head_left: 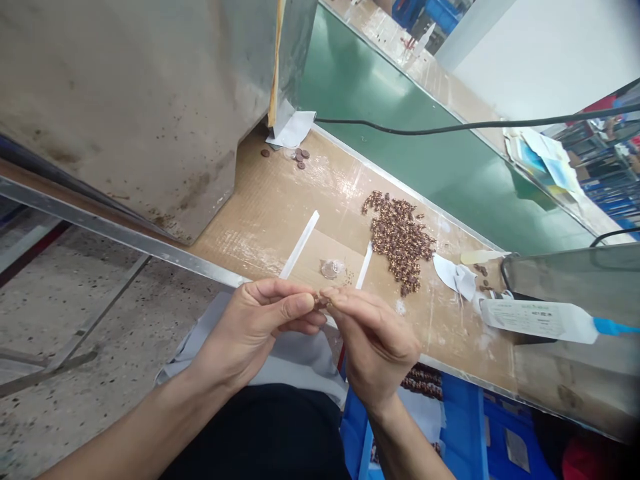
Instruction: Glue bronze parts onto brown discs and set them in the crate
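My left hand [265, 317] is closed in a pinch, thumb against forefinger, on a small brown and gold part [321, 302]. From the other side, the fingertips of my right hand [375, 337] press together on the same part; most of it is hidden by the fingers. Just beyond my hands, a small clear dish [332, 268] sits on the cardboard-covered bench [250, 230], with tiny gold pieces [349, 275] scattered beside it. Farther up and to the right lies a large pile of similar brown and gold parts [403, 239].
At right a white bottle with a blue nozzle [540, 320] lies near crumpled white paper [455, 277]. Several brown discs [301, 159] lie by the metal box [125, 113] at left. A black cable [425, 127] crosses above the green surface [400, 120]. Blue crates [460, 413] stand below the bench edge.
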Action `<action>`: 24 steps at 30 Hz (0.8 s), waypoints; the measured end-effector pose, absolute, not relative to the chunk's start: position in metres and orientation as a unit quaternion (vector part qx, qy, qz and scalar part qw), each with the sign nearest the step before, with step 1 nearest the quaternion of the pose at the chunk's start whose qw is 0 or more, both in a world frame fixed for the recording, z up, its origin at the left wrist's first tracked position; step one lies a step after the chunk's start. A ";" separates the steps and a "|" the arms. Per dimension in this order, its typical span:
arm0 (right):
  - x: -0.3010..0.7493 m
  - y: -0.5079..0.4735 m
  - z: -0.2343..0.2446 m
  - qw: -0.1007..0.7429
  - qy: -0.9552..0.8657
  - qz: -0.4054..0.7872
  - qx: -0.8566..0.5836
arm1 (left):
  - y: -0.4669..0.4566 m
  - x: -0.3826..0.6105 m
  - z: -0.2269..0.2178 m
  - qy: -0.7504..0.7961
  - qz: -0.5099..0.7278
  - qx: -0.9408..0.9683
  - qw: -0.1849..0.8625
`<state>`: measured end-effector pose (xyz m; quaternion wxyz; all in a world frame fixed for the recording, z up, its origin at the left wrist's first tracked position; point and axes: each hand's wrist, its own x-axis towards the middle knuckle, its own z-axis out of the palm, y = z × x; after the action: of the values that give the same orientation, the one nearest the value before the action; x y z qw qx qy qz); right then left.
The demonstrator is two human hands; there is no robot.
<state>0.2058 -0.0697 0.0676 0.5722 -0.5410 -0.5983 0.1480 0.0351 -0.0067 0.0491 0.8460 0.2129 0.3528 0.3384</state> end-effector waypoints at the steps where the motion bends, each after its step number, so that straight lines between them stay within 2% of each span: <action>1: 0.206 -0.070 0.067 0.574 -0.599 0.144 -0.539 | -0.007 0.036 0.050 0.357 0.341 0.212 0.844; 10: 0.221 -0.080 0.058 0.562 -0.603 0.134 -0.551 | -0.014 0.050 0.052 0.381 0.335 0.225 0.832; 17: 0.250 -0.110 0.056 0.529 -0.585 0.124 -0.603 | -0.017 0.061 0.035 0.398 0.286 0.325 0.809; 20: 0.299 -0.134 0.049 0.497 -0.546 0.017 -0.674 | -0.018 0.056 0.028 0.413 0.280 0.366 0.785; 24: 0.378 -0.169 0.024 0.395 -0.494 -0.135 -0.763 | -0.020 0.041 0.009 0.451 0.315 0.397 0.735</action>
<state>0.3783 -0.1692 0.0245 0.3953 -0.7626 -0.4938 -0.1353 0.0406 -0.0195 0.0090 0.7345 0.3975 0.4509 0.3150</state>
